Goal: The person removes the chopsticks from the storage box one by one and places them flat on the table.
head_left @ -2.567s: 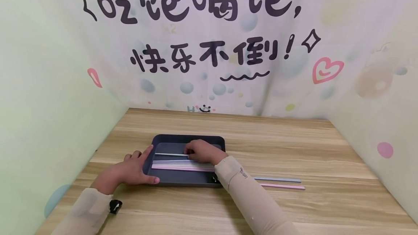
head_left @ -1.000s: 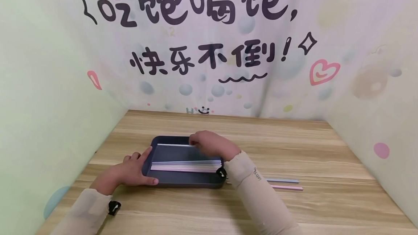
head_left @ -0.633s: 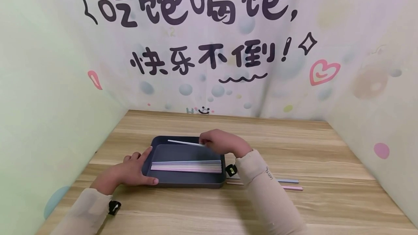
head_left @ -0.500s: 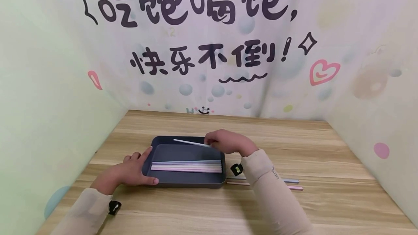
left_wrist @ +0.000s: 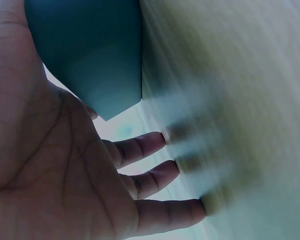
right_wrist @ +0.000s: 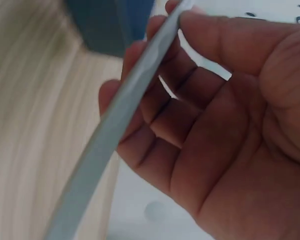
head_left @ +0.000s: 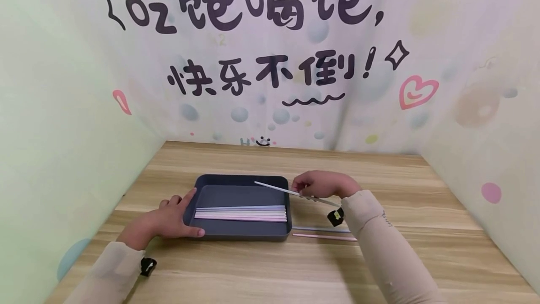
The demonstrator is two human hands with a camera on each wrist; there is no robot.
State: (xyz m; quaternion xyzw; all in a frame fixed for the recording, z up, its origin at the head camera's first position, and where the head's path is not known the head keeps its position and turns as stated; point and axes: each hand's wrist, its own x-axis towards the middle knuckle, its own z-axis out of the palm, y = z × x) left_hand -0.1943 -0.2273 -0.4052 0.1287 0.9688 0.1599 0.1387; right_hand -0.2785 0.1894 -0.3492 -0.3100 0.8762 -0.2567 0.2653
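Observation:
My right hand point(head_left: 322, 183) pinches a pale green chopstick point(head_left: 272, 186) between thumb and fingers, just right of the dark tray point(head_left: 244, 237). The chopstick slants, its left end over the tray and its right end by the wrist. In the right wrist view the chopstick point(right_wrist: 85, 175) runs across the curled fingers point(right_wrist: 145, 110). Several pastel chopsticks point(head_left: 240, 213) lie side by side inside the tray. My left hand point(head_left: 170, 219) rests at the tray's left end, index finger and thumb spread along it. In the left wrist view its other fingers point(left_wrist: 165, 216) reach down to the table.
On the wooden table point(head_left: 270, 271), a blue chopstick point(head_left: 322, 230) and a pink chopstick point(head_left: 322, 236) lie right of the tray, partly behind the right sleeve point(head_left: 388, 243). A printed cloth point(head_left: 270, 121) hangs behind, and pale walls point(head_left: 76, 107) flank the table.
My right hand has lifted the pale green chopstick from the tray floor and carried it right, past the tray's right edge. The left hand and tray hold their place.

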